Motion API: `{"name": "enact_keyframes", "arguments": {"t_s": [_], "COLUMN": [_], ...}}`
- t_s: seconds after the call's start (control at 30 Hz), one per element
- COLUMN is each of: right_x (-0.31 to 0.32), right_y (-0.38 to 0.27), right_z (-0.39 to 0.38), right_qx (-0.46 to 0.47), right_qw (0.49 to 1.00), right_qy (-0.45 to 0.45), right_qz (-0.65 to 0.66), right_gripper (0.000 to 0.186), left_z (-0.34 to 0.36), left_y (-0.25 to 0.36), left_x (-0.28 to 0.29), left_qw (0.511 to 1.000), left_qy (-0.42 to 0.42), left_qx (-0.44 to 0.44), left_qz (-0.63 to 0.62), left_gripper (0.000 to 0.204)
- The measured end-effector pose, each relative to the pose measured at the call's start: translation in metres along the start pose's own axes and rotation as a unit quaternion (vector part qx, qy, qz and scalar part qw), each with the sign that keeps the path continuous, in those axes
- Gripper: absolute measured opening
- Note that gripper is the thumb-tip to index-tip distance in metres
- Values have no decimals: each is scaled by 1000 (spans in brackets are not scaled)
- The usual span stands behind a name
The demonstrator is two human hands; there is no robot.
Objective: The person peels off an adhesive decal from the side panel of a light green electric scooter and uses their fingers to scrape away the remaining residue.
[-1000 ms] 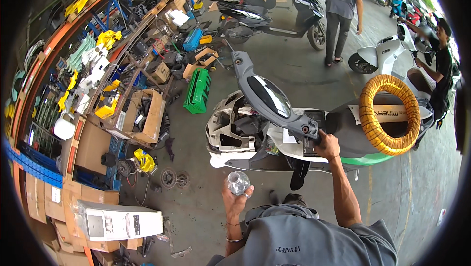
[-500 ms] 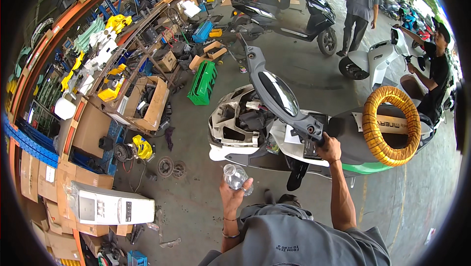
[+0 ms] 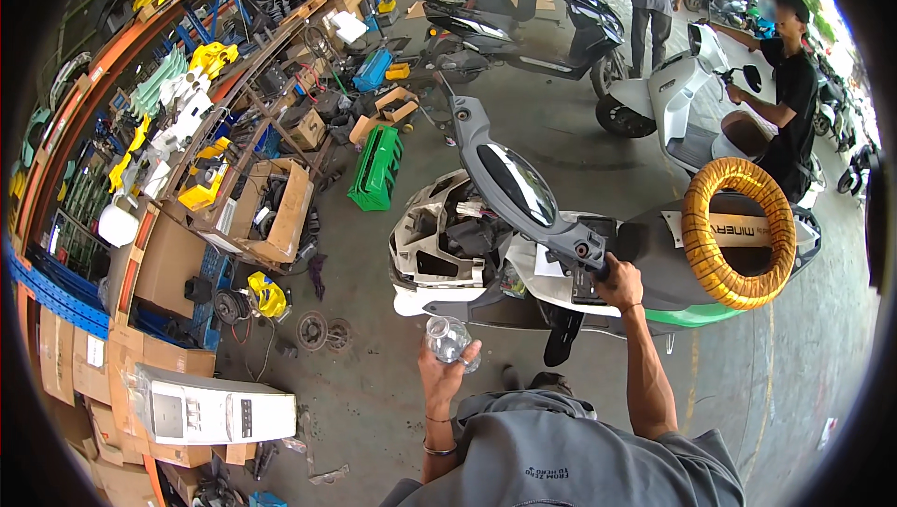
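Note:
Near the lower middle, my left hand (image 3: 450,364) grips a clear plastic bottle (image 3: 448,337). My right hand (image 3: 619,285) is wrapped around the black handgrip (image 3: 605,265) at the right end of a grey handlebar assembly (image 3: 575,238), which carries an oval dark display (image 3: 514,182). The handlebar lies across a partly dismantled white, grey and green scooter (image 3: 416,301). The scooter's front body (image 3: 434,269) is open, with dark parts and connectors inside. A large gold wrapped tire (image 3: 699,243) rests on the dark seat (image 3: 654,259).
Shelving with parts and boxes (image 3: 280,231) lines the left, beside a green crate (image 3: 374,166) and metal discs (image 3: 325,329). A dark scooter (image 3: 551,40) stands at the back. A person (image 3: 790,96) handles a white scooter (image 3: 677,110) at right; another person (image 3: 649,12) is farther back.
The white scooter at the right has moved leftward along with the person holding it. The walking person has moved farther away. My hands keep their holds on the bottle and the handgrip.

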State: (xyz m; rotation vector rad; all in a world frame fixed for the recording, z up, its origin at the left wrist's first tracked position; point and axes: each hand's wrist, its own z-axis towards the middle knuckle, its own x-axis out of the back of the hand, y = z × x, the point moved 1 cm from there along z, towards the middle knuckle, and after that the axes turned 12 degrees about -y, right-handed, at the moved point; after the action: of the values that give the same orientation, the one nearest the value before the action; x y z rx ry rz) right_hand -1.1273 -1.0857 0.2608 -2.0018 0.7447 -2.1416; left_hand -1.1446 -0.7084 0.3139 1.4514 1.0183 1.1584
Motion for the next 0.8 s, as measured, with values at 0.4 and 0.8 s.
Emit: {"name": "enact_keyframes", "arguments": {"t_s": [0.4,0.8], "right_x": [2,9], "right_y": [-3,-16], "right_z": [0,-5], "right_qx": [-17,-13], "right_qw": [1000,1000], "right_qy": [-16,12], "right_qz": [8,9], "right_gripper": [30,30], "left_z": [6,57], "left_y": [-2,160], "left_x": [1,56], "left_qw": [999,880], "left_qy": [14,148], "left_qx": [-40,-421], "left_qz": [1,161], "left_gripper": [50,50]}}
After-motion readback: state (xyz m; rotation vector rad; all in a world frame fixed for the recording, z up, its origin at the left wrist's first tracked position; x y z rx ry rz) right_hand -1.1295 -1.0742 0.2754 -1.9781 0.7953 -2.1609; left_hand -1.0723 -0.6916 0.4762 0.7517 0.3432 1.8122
